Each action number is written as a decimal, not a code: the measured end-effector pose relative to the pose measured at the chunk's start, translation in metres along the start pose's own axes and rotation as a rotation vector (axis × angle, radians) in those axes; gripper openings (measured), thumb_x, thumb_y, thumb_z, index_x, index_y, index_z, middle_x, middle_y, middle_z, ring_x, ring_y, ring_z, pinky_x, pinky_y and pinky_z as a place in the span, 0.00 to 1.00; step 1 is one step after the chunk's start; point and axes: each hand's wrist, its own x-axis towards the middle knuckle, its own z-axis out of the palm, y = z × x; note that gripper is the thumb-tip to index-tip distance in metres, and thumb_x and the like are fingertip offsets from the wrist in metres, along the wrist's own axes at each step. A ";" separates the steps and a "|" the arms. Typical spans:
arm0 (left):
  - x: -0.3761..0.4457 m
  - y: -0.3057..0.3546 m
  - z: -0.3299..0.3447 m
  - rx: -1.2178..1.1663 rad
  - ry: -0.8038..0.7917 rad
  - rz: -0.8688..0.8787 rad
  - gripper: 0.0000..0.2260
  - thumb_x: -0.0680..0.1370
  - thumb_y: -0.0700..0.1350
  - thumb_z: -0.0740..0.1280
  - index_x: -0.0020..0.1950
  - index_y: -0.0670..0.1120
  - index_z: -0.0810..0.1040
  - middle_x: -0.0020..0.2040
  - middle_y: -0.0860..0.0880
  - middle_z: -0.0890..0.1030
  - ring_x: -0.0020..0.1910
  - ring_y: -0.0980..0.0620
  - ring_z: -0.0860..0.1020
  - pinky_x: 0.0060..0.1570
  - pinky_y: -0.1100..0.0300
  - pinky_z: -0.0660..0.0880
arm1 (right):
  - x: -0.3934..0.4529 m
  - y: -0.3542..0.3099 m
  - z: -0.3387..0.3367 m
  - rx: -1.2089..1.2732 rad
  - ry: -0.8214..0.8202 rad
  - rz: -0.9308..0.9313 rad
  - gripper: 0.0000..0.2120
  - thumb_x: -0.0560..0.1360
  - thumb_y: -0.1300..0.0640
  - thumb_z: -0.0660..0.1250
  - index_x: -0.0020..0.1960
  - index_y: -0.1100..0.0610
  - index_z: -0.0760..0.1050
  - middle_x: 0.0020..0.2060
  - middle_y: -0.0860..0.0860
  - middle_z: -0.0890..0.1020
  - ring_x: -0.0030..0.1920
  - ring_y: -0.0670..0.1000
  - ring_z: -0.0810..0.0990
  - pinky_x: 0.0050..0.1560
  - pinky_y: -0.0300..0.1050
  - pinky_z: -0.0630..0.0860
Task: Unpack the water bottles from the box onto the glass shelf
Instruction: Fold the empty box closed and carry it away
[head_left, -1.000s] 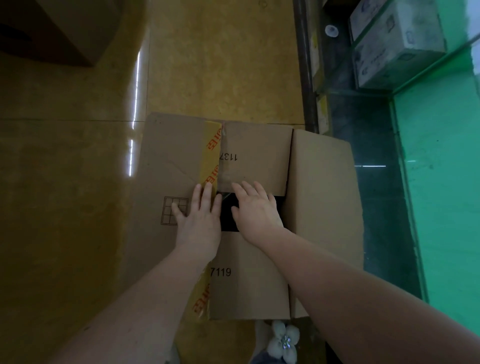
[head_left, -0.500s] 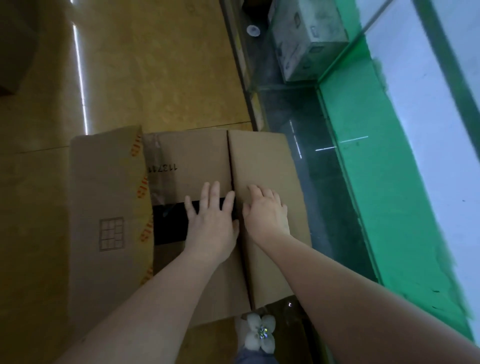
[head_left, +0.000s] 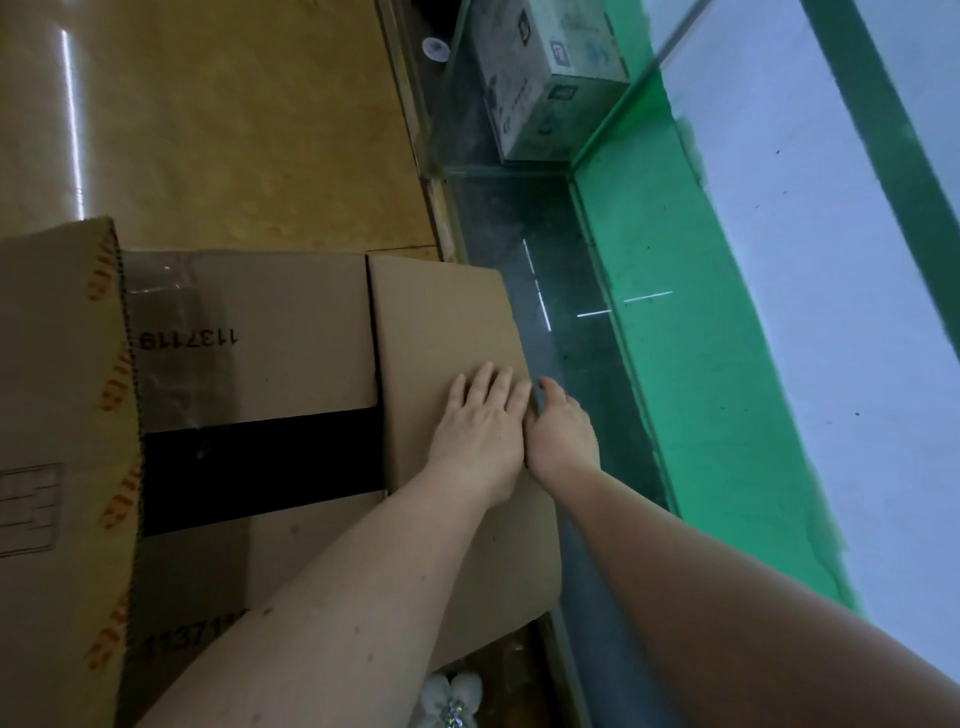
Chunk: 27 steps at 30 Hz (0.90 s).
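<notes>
The cardboard box (head_left: 249, 332) stands on the floor in front of me, its left flap (head_left: 57, 415) raised and a dark gap (head_left: 260, 467) open between the inner flaps. No water bottles show in the gap. My left hand (head_left: 478, 431) lies flat, fingers straight, on the right flap (head_left: 441, 322). Beside it, touching, my right hand (head_left: 563, 436) is at that flap's right edge, thumb on top and fingers curled out of sight over the edge. The glass shelf (head_left: 831, 260) with green edges runs along the right, close to the box.
Behind the glass, at the top, sits a printed carton (head_left: 545, 78). A small white round object (head_left: 435, 48) lies near it. Shiny yellow floor (head_left: 234, 130) stretches beyond the box. A shoe with a white flower (head_left: 449, 696) is at the bottom edge.
The left flap has been swung up and outward, widening the dark gap. Both hands slid right, from the middle seam to the right flap's outer edge. The view turned toward the glass shelf.
</notes>
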 end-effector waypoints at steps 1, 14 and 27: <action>0.001 0.000 0.002 0.013 0.002 0.004 0.31 0.79 0.39 0.57 0.78 0.46 0.43 0.78 0.47 0.45 0.77 0.47 0.40 0.74 0.50 0.39 | 0.002 0.000 0.001 0.009 -0.008 -0.008 0.22 0.81 0.57 0.52 0.75 0.55 0.57 0.71 0.57 0.67 0.71 0.57 0.64 0.70 0.51 0.61; -0.042 0.015 -0.050 -0.186 0.144 0.001 0.26 0.81 0.40 0.55 0.77 0.51 0.49 0.78 0.47 0.52 0.77 0.48 0.47 0.74 0.52 0.42 | -0.057 -0.032 -0.045 0.235 0.204 -0.005 0.14 0.80 0.55 0.57 0.64 0.56 0.71 0.57 0.55 0.81 0.58 0.56 0.77 0.54 0.43 0.70; -0.163 -0.073 -0.098 -0.171 0.241 -0.313 0.30 0.79 0.44 0.62 0.77 0.47 0.49 0.76 0.50 0.58 0.76 0.51 0.53 0.76 0.54 0.48 | -0.156 -0.142 -0.002 0.213 -0.056 -0.284 0.17 0.82 0.53 0.52 0.68 0.50 0.70 0.55 0.50 0.81 0.53 0.49 0.79 0.47 0.38 0.72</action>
